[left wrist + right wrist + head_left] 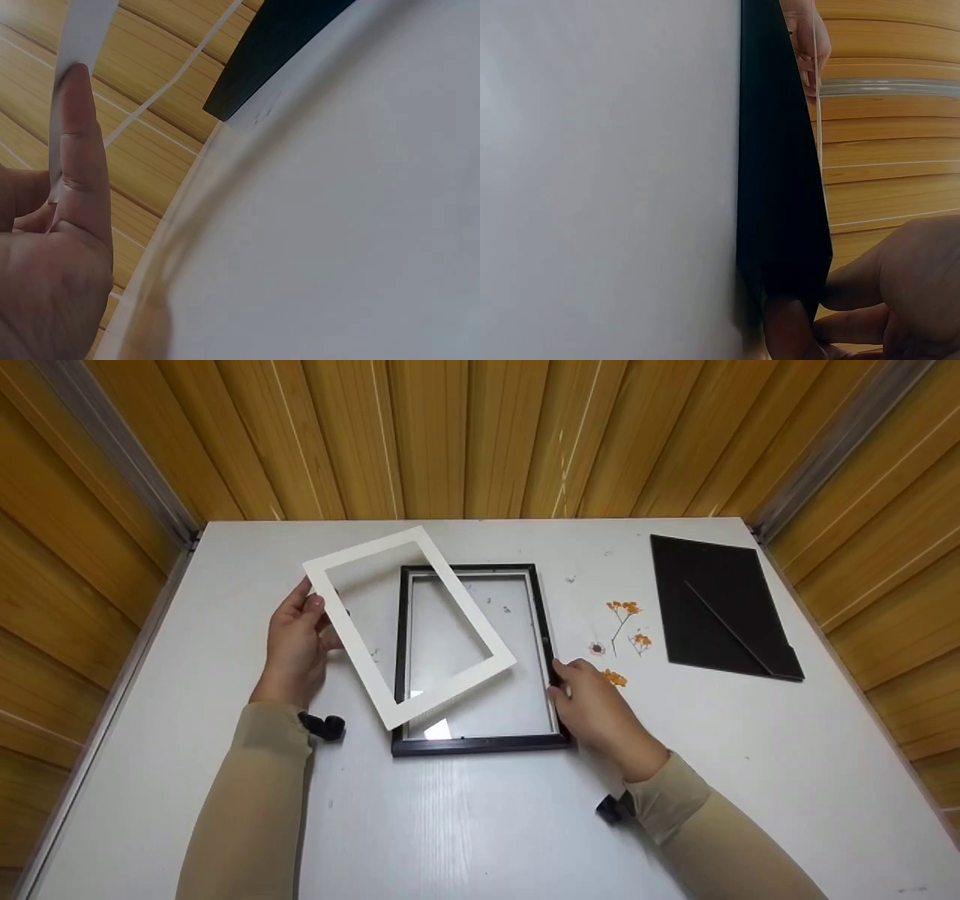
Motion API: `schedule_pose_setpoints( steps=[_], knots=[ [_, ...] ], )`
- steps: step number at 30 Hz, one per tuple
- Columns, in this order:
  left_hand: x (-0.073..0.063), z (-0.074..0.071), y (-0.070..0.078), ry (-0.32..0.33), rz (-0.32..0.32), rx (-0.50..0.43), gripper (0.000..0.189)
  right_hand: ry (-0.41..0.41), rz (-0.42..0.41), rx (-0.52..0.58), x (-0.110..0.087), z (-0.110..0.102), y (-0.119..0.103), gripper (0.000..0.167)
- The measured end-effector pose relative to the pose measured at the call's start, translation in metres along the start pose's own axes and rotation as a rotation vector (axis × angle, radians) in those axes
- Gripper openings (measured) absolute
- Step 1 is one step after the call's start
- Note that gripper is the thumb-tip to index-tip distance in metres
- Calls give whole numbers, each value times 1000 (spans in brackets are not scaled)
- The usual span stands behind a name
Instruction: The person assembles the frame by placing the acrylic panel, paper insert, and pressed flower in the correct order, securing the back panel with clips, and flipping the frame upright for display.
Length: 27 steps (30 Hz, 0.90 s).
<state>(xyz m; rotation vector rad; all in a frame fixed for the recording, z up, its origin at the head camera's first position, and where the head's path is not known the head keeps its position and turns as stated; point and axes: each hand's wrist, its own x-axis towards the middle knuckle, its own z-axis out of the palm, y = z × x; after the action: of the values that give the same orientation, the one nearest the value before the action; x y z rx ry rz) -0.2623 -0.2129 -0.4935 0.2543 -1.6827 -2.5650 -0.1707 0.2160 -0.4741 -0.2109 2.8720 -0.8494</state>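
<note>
My left hand (295, 641) pinches the left side of a white picture mat (450, 682), holding it tilted above the table. In the left wrist view, a straight finger (82, 157) lies along the mat's strip (84, 34). The mat partly covers a black picture frame (480, 746), which has a pale inner edge and a clear pane. My right hand (604, 712) grips the frame's right side, near its lower corner. From the right wrist, the black frame (776, 150) shows side-on, with a digit (787, 326) against its corner.
Right of the frame lie pressed orange flowers (624, 607), several pieces in all, and a small round dried flower (596, 649). A black backing board (720, 615) with a thin stand rests at the table's right. Wood-patterned walls (502, 435) border the white table (450, 825).
</note>
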Motion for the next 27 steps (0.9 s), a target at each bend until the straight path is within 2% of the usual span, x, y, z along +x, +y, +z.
schedule_pose_setpoints(
  steps=[5,10,17,21,27],
  knots=[
    [-2,10,-5,-48,-20,71,53,3,-2,1,0,1,1,54],
    [-4,22,-12,-55,-21,144,43,-1,-3,-20,0,1,1,55],
    [-6,30,-17,-64,-39,171,33,0,-5,-20,-1,1,1,55],
    [-7,32,-18,-108,-59,195,41,-1,-5,-10,-1,1,1,55],
    [-6,28,-16,-235,-102,306,65,-9,0,-9,0,1,0,55]
  ],
)
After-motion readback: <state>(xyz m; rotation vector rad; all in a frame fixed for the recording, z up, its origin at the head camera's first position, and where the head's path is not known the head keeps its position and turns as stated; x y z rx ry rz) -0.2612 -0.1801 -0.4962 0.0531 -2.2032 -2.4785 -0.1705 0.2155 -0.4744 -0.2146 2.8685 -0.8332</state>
